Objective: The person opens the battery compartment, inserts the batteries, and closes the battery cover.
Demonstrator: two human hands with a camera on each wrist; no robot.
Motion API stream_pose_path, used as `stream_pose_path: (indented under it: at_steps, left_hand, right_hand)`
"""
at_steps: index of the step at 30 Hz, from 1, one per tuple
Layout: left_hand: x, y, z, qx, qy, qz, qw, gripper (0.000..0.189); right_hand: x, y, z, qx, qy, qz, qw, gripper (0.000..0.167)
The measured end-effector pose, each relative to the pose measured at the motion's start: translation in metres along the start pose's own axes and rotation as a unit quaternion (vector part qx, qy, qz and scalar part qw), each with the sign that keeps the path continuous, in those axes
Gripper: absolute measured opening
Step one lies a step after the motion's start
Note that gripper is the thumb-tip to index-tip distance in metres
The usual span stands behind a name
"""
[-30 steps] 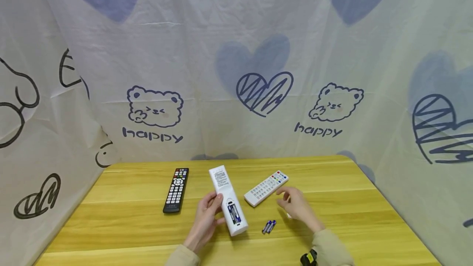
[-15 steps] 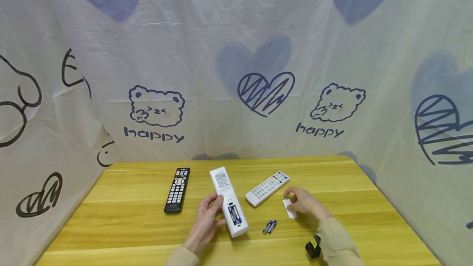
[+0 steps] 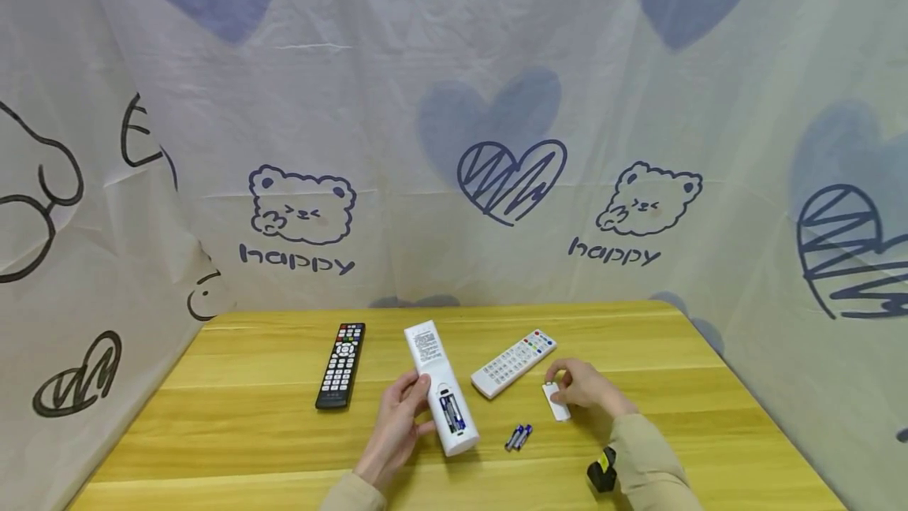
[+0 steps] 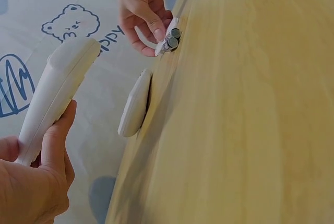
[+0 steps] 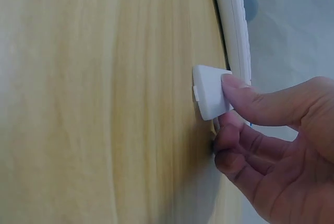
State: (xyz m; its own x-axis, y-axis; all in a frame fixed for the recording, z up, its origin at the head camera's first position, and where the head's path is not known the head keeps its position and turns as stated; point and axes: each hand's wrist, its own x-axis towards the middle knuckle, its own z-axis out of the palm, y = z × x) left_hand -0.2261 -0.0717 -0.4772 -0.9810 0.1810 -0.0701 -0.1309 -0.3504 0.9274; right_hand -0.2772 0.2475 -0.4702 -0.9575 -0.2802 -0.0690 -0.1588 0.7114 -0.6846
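Observation:
My left hand grips a white remote control by its side, its back turned up. The battery compartment is uncovered, with two blue-and-silver batteries inside. To the right, my right hand pinches a small white battery cover between thumb and fingers. In the right wrist view the cover appears tilted just over the table. Two loose batteries lie side by side on the table between the hands. In the left wrist view the held remote is seen from its side.
A second white remote lies face up behind the loose batteries. A black remote lies face up at the left. The wooden table ends at a printed cloth backdrop. A black-and-yellow object is at the right wrist.
My right hand has moved slightly right and picked up the battery cover, which was mostly hidden under it a second ago. The left hand keeps hold of the remote in nearly the same place.

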Motion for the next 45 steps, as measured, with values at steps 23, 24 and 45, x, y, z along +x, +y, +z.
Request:
stream_pose_path:
  at_steps: [23, 24, 45]
  left_hand:
    - [0.004, -0.002, -0.001, -0.002, 0.002, 0.008, 1.0000, 0.053]
    - [0.004, -0.002, -0.001, -0.002, 0.001, 0.008, 1.0000, 0.053]
    - [0.005, -0.005, 0.001, 0.004, -0.004, 0.006, 1.0000, 0.056]
  right_hand:
    - [-0.005, 0.002, 0.004, 0.198, 0.025, -0.074, 0.9771, 0.028]
    - [-0.005, 0.001, 0.005, 0.201, 0.025, -0.080, 0.9760, 0.028]
    - [0.001, -0.036, 0.033, 0.297, 0.009, -0.117, 0.9477, 0.031]
